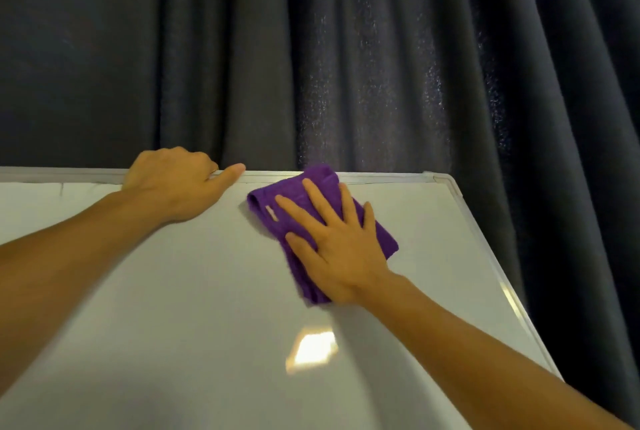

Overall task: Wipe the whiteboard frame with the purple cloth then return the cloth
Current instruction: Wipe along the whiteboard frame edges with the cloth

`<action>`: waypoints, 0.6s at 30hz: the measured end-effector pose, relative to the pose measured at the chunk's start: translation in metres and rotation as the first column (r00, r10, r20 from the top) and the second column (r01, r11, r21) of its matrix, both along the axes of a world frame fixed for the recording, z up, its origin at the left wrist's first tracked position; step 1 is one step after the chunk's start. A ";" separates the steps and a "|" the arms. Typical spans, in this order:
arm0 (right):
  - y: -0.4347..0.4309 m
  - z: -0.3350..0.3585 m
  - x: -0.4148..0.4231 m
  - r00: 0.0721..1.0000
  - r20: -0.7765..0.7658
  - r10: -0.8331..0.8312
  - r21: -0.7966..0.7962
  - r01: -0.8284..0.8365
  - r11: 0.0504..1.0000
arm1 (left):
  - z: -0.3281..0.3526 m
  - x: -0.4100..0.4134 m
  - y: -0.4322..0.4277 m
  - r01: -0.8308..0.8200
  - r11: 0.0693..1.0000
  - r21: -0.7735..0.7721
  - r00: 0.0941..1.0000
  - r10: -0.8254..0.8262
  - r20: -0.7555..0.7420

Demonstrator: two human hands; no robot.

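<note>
A white whiteboard (180,291) fills the lower part of the view, edged by a silver frame (388,177) along its top and right side. A folded purple cloth (322,180) lies on the board, its upper end lapping over the top frame rail. My right hand (332,239) presses flat on the cloth with fingers spread. My left hand (173,183) is curled over the top frame rail to the left of the cloth, thumb stretched along the rail, fingertips hidden behind the edge.
A dark grey curtain (346,65) hangs in folds right behind and to the right of the board. The frame's top right corner (440,178) is near the cloth. A bright light reflection (311,350) shows on the board surface.
</note>
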State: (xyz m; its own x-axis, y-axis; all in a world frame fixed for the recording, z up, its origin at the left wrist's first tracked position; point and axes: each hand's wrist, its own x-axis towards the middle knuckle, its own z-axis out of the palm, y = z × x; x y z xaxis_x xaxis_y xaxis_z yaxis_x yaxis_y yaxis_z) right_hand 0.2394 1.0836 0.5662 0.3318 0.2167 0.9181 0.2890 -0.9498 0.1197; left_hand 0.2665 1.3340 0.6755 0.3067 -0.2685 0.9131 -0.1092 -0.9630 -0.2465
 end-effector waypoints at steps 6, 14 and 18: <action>-0.166 0.024 -0.001 0.949 -0.269 -0.166 0.533 0.290 0.795 | 0.002 -0.003 -0.001 0.005 1.000 0.015 1.000 -0.005 0.023; -0.016 -0.018 -0.009 0.997 -0.027 0.071 -0.164 -0.075 0.984 | 0.011 -0.002 -0.100 0.004 0.999 -0.050 0.990 -0.011 -0.140; -0.079 -0.014 -0.011 0.996 0.005 0.089 -0.202 -0.086 0.976 | 0.014 0.003 -0.129 -0.058 0.996 -0.073 0.992 0.049 -0.117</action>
